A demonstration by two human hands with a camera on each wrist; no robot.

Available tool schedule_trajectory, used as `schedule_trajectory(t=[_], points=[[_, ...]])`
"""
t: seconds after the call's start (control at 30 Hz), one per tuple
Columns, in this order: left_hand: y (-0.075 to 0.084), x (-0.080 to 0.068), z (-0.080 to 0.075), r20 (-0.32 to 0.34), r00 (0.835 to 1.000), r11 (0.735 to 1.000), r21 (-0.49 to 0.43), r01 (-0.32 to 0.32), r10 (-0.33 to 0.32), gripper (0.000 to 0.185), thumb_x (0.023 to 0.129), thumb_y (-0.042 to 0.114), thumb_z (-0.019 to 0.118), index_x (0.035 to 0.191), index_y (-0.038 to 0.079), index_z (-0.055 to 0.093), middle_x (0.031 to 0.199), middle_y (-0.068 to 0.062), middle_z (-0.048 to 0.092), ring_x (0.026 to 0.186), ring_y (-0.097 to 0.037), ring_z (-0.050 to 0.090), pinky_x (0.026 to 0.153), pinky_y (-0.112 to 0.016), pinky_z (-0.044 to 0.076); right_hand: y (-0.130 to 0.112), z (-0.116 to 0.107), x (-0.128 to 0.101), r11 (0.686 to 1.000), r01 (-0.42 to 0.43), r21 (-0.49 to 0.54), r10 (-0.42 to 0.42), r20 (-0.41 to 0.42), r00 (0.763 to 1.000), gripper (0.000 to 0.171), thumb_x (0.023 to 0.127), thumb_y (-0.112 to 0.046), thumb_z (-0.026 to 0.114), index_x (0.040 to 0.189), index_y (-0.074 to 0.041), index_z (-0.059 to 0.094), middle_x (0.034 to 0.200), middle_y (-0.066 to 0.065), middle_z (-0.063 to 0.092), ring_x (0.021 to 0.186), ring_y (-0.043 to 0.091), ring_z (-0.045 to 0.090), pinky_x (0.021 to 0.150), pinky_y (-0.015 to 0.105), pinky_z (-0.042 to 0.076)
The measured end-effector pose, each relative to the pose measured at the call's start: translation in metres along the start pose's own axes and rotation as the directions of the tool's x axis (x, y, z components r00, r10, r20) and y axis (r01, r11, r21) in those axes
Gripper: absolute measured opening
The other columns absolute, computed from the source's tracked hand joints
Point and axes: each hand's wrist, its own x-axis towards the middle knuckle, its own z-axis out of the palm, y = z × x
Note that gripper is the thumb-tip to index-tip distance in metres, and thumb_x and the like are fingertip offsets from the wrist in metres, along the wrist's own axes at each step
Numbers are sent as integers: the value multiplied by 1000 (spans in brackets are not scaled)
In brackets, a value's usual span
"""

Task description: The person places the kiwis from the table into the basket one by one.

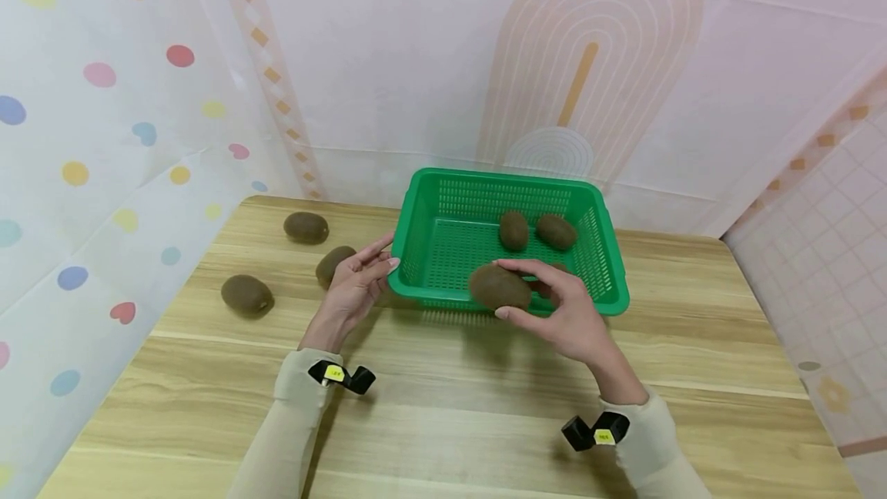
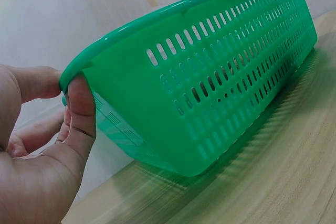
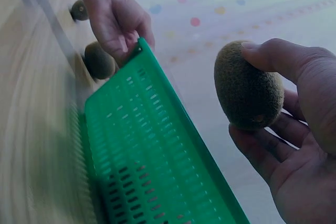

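Note:
A brown kiwifruit (image 1: 500,287) is pinched between the thumb and fingers of my right hand (image 1: 564,310), above the near rim of a green plastic basket (image 1: 409,214). In the right wrist view the same kiwifruit (image 3: 247,85) hangs clear of the basket wall. My left hand (image 1: 356,283) grips the basket's left rim near its front corner; the left wrist view shows the thumb (image 2: 81,100) pressed against the outside of the rim. Inside the basket lie a kiwifruit (image 1: 513,230) and another kiwifruit (image 1: 557,232), with a third partly hidden behind my right hand.
Left of the basket, a kiwifruit (image 1: 306,228), a second kiwifruit (image 1: 247,296) and a third kiwifruit (image 1: 334,264), partly behind my left hand, lie on the wooden table (image 1: 443,430). A patterned cloth backdrop (image 1: 388,60) rises behind the table and along its sides.

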Motion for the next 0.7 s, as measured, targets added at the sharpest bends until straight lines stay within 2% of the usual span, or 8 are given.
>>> schedule_trajectory(t=[0.27,0.47,0.57,0.7], points=[[0,0,-1,-11,1000,1000,14,4,-4,63,101,-6,57,159,4,36,102,2,68,85,-6,70,73,-18,58,6,-14,-2,999,-28,-21,26,-88,996,57,86,-1,82,138,-17,65,138,3,66,120,8,64,99,21,55],[0,0,-1,-19,1000,1000,16,11,-11,63,101,-5,58,159,5,37,102,2,67,84,-6,69,73,-17,58,10,-23,-1,997,-23,-77,10,-165,986,55,85,2,81,136,-13,66,134,8,67,115,6,62,94,17,53],[0,0,-1,-21,1000,1000,16,12,-12,63,101,-5,58,159,5,37,102,2,67,84,-6,69,72,-17,58,12,-27,-1,997,-24,-71,10,-194,981,55,84,5,80,136,-10,66,134,12,67,111,7,63,90,16,53],[-1,1,-1,-20,1000,1000,15,12,-11,63,101,-5,58,159,5,36,103,2,66,85,-6,68,73,-17,57,14,-32,-2,997,-57,-48,46,-204,978,55,86,5,78,137,-11,66,137,11,65,112,8,63,91,16,52]])
